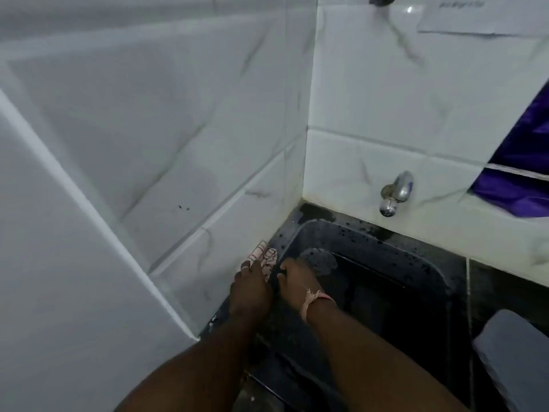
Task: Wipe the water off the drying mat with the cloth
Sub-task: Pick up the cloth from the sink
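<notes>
Left grip [251, 282] holds the pale patterned cloth [264, 257] just left of centre frame; right grip [297, 278] holds the black wet drying mat's [386, 248] near-left edge, which stretches rightward.

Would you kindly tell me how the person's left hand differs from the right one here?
The left hand grips the patterned cloth against the wall tile; the right hand holds no cloth and rests at the black sink's rim. The left wears a finger ring; the right wrist carries a thread band. Both reach forward, close together.

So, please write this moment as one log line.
left hand: holds cloth by wall | right hand: on black sink rim | mat: unclear
</notes>
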`<control>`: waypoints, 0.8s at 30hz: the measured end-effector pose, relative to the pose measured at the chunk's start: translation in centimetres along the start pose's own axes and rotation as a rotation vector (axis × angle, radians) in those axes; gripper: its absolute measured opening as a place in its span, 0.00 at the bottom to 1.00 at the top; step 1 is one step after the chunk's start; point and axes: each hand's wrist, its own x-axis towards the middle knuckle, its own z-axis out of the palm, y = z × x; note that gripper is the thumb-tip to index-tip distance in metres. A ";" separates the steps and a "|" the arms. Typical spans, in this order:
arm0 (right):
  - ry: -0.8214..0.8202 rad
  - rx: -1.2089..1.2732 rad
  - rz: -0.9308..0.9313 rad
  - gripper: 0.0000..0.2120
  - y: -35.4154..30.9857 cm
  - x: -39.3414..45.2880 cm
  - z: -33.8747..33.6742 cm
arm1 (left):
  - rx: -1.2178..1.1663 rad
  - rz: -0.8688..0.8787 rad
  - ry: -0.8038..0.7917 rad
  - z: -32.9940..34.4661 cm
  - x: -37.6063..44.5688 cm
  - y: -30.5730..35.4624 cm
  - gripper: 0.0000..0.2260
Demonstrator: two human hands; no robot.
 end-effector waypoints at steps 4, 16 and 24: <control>-0.048 0.176 0.112 0.15 -0.5 3.1 2.7 | 0.063 0.007 -0.061 1.9 2.5 -2.2 0.33; -0.016 0.899 0.587 0.14 0.7 10.3 8.5 | 0.197 0.030 -0.103 6.2 5.1 -3.2 0.25; 0.021 0.846 0.675 0.08 1.7 11.7 8.7 | -0.055 -0.099 0.033 6.8 5.6 -2.5 0.20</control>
